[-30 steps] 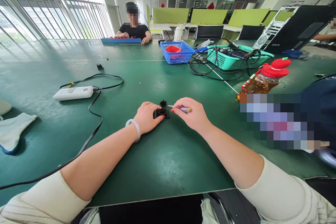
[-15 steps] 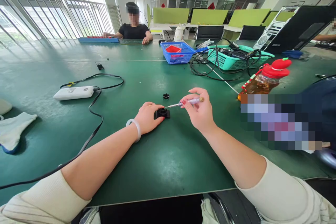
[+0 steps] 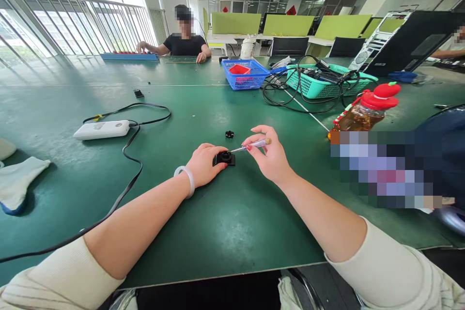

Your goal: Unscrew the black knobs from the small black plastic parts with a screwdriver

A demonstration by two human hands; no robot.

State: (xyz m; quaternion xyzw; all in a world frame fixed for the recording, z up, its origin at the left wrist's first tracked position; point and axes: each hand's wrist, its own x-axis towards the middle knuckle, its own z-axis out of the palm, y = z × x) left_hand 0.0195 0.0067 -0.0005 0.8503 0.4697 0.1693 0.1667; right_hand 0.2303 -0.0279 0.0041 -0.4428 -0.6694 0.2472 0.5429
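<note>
My left hand (image 3: 204,162) rests on the green table (image 3: 218,223) with its fingers curled around a small black square part (image 3: 224,158), pinning it down. My right hand (image 3: 269,155) pinches a thin screwdriver (image 3: 251,145) with a pale handle, its metal tip pointing left and down at the top of that part. A second small black round piece (image 3: 229,133) lies loose on the table just behind them.
A white power bank (image 3: 102,129) with a black cable (image 3: 127,155) lies left. A white cloth (image 3: 18,179) is at far left. A red-capped bottle (image 3: 366,109) stands right. Blue basket (image 3: 244,75) and green basket (image 3: 327,82) sit behind. A person in black sits at the far end.
My right hand lifted the screwdriver off the loose black piece, leaving it on the table, then brought the tip down toward the black part under my left hand.
</note>
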